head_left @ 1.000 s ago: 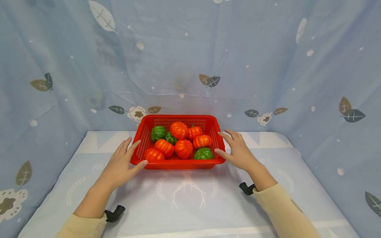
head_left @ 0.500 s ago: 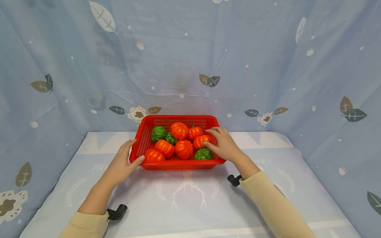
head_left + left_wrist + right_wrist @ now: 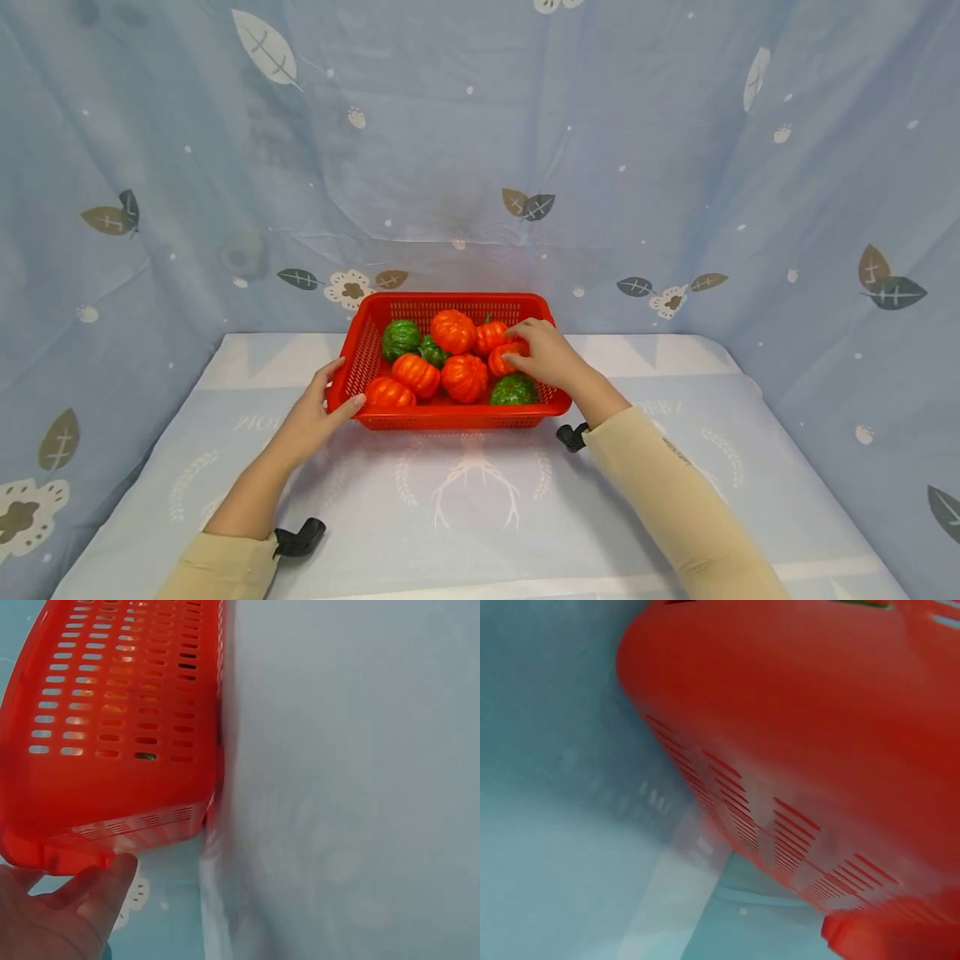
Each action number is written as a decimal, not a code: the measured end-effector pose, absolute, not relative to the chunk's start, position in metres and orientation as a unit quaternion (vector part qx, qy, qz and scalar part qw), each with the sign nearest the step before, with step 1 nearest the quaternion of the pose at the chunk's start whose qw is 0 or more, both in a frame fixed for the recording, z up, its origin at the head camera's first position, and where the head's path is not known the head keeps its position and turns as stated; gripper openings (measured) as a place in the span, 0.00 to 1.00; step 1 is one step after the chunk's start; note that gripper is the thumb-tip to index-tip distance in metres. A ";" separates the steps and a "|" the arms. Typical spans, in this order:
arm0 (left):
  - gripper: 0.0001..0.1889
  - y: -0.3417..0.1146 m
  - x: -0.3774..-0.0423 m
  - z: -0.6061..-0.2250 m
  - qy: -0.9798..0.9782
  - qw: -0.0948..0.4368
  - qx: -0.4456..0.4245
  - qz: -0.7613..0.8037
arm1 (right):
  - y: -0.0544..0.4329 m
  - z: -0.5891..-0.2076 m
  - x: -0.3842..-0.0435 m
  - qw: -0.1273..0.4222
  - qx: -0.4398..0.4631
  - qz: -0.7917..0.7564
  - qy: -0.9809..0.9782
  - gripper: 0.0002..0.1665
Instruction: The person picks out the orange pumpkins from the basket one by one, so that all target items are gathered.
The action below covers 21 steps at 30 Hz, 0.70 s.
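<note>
The head view looks forward and down over the basket (image 3: 450, 416). Both wrist views share it, up close from outside

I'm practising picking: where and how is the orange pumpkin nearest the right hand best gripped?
I'd grip the orange pumpkin across its rounded upper sides, coming from above and the right: the walls of the basket would hinder low approaches, and neighbouring vegetables crowd its left, near and far sides.

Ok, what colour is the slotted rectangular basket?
Plain red. The slotted rectangular plastic basket shows best in the head view.
</note>
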State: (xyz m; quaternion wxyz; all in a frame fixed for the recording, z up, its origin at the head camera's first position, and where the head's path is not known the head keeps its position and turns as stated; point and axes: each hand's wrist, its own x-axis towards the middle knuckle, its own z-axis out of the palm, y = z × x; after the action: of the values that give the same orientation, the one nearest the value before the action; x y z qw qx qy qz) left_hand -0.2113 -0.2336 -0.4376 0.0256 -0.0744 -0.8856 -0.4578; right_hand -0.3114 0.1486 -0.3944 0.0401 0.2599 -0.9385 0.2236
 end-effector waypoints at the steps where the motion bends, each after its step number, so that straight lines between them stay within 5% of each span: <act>1: 0.46 -0.233 -0.211 -0.438 -0.888 0.023 -0.070 -0.455 | 0.148 -0.394 -0.313 0.033 0.259 0.225 -0.939 0.26; 21: 0.49 -0.233 -0.211 -0.444 -0.849 -0.010 -0.070 -0.524 | 0.146 -0.393 -0.334 -0.054 0.274 0.173 -0.945 0.28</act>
State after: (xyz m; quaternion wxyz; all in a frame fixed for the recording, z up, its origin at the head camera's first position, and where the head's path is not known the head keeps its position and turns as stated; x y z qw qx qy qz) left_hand -0.2112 -0.2335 -0.4444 -0.0098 -0.0704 -0.8487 -0.5241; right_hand -0.3343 0.1462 -0.3932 -0.0539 0.2741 -0.9446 0.1726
